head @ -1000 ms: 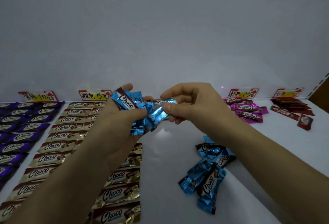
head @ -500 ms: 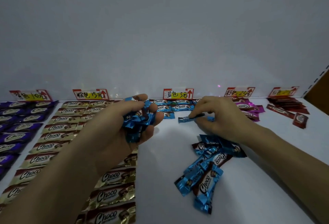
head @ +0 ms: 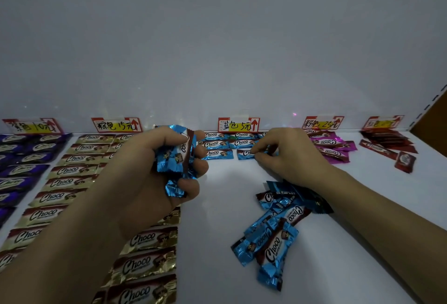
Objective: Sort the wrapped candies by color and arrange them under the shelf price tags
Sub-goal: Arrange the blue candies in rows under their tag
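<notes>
My left hand (head: 154, 173) grips a bunch of blue wrapped candies (head: 175, 158) above the white shelf. My right hand (head: 290, 156) reaches to the back, its fingertips pinching a blue candy (head: 244, 154) that lies flat in the third row under the blue price tag (head: 238, 125). Neat blue candies (head: 215, 144) fill the rows behind it. A loose pile of blue candies (head: 273, 228) lies on the shelf under my right forearm.
Gold candies (head: 65, 184) run in rows under their tag (head: 116, 124); purple candies (head: 17, 170) lie at far left. Pink candies (head: 333, 146) and red candies (head: 387, 144) sit at the back right under tags. The shelf's side wall (head: 433, 115) closes the right end.
My right hand took one blue candy from the bunch, carried it right and back, and laid it down in the blue row. My left hand stayed up holding the bunch.
</notes>
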The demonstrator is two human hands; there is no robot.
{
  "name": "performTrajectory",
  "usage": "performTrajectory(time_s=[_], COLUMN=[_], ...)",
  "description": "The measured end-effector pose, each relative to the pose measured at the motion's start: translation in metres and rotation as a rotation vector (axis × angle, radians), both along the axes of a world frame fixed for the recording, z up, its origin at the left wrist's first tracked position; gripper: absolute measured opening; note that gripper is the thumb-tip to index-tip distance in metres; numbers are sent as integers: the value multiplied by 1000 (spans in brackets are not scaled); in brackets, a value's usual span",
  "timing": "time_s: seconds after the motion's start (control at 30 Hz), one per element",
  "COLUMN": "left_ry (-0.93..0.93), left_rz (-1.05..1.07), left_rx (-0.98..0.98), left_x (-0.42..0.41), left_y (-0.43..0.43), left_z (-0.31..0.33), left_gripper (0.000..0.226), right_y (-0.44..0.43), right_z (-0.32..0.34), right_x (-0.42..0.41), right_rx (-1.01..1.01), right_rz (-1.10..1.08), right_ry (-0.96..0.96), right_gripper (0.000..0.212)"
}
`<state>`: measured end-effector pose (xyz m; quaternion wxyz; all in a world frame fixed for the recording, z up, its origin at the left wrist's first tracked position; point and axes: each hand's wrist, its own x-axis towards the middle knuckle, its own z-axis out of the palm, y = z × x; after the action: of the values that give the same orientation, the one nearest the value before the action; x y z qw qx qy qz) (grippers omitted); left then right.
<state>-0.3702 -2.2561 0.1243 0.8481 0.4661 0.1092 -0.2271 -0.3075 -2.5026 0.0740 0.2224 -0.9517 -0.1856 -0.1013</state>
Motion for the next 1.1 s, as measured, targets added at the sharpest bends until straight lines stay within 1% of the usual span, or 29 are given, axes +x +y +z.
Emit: performTrajectory(time_s=[0.2,0.3,0.37,0.4,0.5,0.6,0.77,0.83,0.87,0.9,0.97,1.0,1.03,1.1], left_ry=[-76,-75,-69,-71,-86,-75,-81,-152,-208,-278,-411,-453,-481,-481], left_rz=[-15,-4,1,-3,-11,-14,-7,-8,-23,-46,-50,-43,-45,-61], left_rx=[53,108,135,144,155,155,239,319,406,504,630,647,661,657], left_x=[-2,-2,-2,-2,-4,-5,-5,-8,-10,-14,-21,-23,-24,-25], left_y=[2,-1,-3,-3,-1,1,-3,-1,0,-1,-5,-7,-10,-14], left_z=[2,1,0,0,-2,-4,-5,-9,-10,-9,-7,-5,-5,-5], left_gripper=[47,36,32,33,47,54,43,42,43,46,46,45,44,46], right_y=[1,2,2,3,3,3,5,7,10,14,28,35,42,48], right_z=[-4,-5,-5,-6,-6,-7,-6,6,16,27,47,51,52,49], right_x=[7,8,8,8,9,9,7,0,-7,-17,-42,-52,-60,-67], right_rx=[1,4,6,5,-1,2,-4,72,163,288,532,594,613,616], right_rz=[5,-2,3,5,15,27,29,-5,3,48,197,248,276,266], right_ry=[-7,-16,-24,-27,-43,-51,-40,-76,-77,-32,191,294,353,371], right_gripper=[15,16,16,16,16,16,17,18,17,16,20,23,24,21])
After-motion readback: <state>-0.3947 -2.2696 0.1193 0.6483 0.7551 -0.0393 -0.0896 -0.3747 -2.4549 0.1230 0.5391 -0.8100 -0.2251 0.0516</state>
